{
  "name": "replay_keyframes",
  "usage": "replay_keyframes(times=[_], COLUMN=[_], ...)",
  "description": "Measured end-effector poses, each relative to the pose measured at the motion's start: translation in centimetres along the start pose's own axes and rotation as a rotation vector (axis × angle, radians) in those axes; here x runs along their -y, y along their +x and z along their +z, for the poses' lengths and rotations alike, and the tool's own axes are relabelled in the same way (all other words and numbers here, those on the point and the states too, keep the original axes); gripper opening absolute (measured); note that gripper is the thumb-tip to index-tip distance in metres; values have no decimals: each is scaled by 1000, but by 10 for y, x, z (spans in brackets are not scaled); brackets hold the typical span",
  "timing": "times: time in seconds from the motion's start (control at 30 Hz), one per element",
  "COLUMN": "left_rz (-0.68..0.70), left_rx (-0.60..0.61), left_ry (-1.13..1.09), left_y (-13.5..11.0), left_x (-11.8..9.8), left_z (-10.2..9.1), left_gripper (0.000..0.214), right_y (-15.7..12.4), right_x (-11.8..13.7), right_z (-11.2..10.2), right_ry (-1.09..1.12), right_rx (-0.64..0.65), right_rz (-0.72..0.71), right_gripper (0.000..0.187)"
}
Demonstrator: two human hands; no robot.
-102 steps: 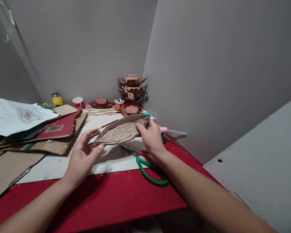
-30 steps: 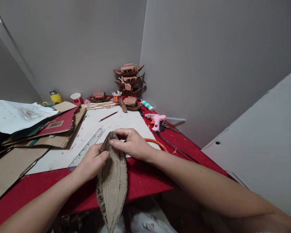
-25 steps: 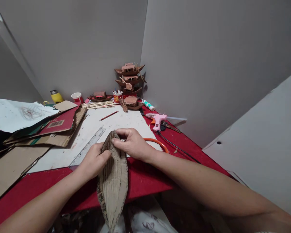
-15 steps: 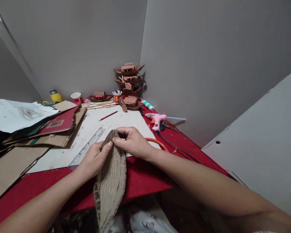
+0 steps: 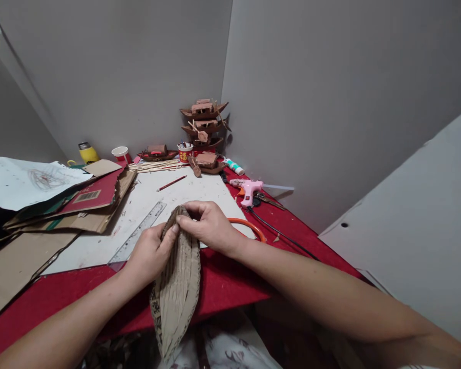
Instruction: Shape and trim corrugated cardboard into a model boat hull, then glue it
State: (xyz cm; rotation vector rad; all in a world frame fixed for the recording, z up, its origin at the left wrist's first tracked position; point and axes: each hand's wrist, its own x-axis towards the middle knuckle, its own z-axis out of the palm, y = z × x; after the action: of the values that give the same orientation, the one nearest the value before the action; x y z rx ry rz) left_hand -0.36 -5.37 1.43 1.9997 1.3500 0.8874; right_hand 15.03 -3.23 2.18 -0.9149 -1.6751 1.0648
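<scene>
A long, leaf-shaped cardboard boat hull (image 5: 179, 292) is held up in front of me, its far tip raised over the table and its near end hanging past the table's front edge. Creases run along its inside, and dark printed characters show on its left side. My left hand (image 5: 151, 251) grips the left side near the tip, thumb on the inner face. At the far tip, my right hand (image 5: 207, 225) pinches the cardboard between thumb and fingers. Both hands are closed, with fingers partly hidden behind the cardboard.
A clear ruler (image 5: 138, 233) and a pencil (image 5: 171, 183) lie on a white board (image 5: 211, 192). Stacked cardboard (image 5: 96, 218) is at left. A pink glue gun (image 5: 249, 190) with its cord sits at right. Small model boats (image 5: 203, 125) stand at the back.
The cardboard hull's near end has shifted up very slightly. Both hands keep their grip at the tip, with the right thumb moved slightly left.
</scene>
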Motion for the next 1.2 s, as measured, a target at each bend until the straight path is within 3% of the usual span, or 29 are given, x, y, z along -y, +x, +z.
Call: replay_keyframes(times=[0.4,0.63,0.9,1.2], left_rz=[16,10,94,130], left_rx=[-50,-71,-92,-136], left_ry=[91,123,122,244], left_y=[-1,-2,-1,-6], left_x=[1,5,0,-2], left_z=[0,-1,-3,-4], left_gripper=[33,31,28,24], right_y=[0,1,1,-2], right_x=[-1,-5,-6,2], right_z=[0,1,2,-3], right_ry=[-47,-152,-77,-321], right_rx=[-19,-96,4,21], right_rz=[-29,-48,2,-120], right_gripper=[14,17,23,27])
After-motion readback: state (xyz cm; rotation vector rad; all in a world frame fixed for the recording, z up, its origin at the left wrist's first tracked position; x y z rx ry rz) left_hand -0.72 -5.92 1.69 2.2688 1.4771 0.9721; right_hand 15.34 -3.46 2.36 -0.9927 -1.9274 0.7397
